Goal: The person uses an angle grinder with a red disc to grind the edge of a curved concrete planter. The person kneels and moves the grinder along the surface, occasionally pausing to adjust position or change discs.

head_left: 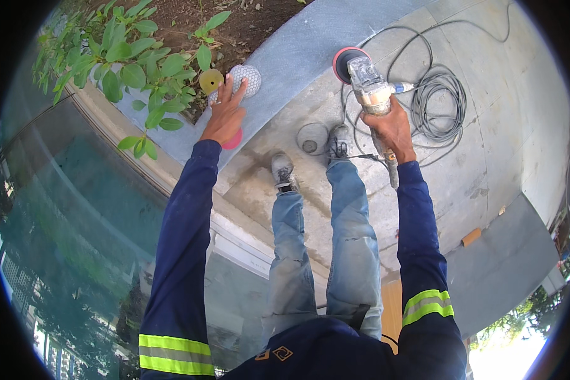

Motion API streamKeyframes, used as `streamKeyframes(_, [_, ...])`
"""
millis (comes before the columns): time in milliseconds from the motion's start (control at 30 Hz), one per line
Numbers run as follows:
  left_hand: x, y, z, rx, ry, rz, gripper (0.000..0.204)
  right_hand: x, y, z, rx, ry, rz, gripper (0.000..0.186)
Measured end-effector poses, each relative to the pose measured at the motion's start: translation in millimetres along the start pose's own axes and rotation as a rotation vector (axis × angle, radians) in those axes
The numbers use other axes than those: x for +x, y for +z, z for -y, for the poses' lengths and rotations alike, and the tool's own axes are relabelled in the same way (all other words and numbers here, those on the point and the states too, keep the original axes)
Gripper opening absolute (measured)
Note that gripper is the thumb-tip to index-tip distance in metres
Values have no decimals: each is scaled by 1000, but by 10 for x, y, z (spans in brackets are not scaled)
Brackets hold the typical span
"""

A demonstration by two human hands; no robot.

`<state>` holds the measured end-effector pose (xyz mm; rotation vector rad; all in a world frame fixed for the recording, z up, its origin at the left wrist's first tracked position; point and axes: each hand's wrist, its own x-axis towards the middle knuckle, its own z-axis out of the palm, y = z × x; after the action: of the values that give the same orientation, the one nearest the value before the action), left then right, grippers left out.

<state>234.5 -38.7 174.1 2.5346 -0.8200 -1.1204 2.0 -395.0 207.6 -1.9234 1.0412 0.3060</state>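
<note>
Gripping grinder (368,81), right hand (389,126) is wrapped round its body, likely for control. Left hand (225,119) splayed over white pad (251,77), hold unclear, maybe steadying it near soil-side edge of ledge (291,76).

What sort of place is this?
Probably an outdoor, paved spot beside planting: leafy branches hang near brown soil, and a coiled cable lies on concrete paving.

Bright daylight, blown-out glare at lower right, soft shadows, fisheye bending, black corners
</note>
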Motion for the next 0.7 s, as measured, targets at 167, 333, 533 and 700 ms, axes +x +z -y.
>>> streamKeyframes(167, [9,-36,-7,-42,-8,6,80,-115,207,13,3,-18,48,79])
streamKeyframes(333, [-75,-97,54,-225,33,-66,68,-486,612,316,-163,-84,122,73])
streamKeyframes(533, [-948,73,-357,-469,220,-754,50,-817,1079,393,-177,-149,169,68])
streamKeyframes(700, [-2051,1319,-1092,-836,-109,-538,30,-912,1203,430,-191,-155,205,69])
